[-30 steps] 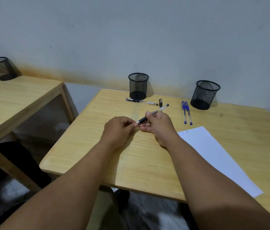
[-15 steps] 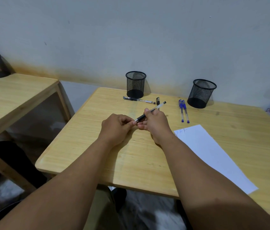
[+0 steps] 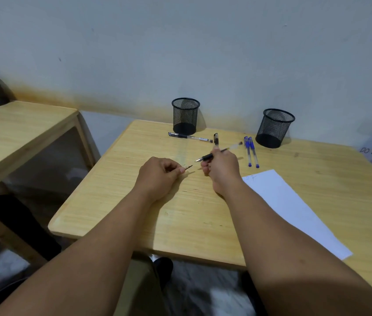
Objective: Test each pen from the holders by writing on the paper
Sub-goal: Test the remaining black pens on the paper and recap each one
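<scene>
Uncapping step: right hand (image 3: 222, 169) gripping black pen (image 3: 212, 155), left hand (image 3: 159, 175) pinching tiny tip cover (image 3: 189, 167). Next: nib onto paper (image 3: 294, 208), right of pen.

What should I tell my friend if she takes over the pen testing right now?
Right hand: holds an uncapped black pen.
Left hand: pinches the small dark cap.
On the desk: a capped black pen, a loose black cap, two blue pens; both mesh holders look empty.
Done: faint marks at the paper's top corner.
Left: test this pen on the paper, then any untested ones.
</scene>
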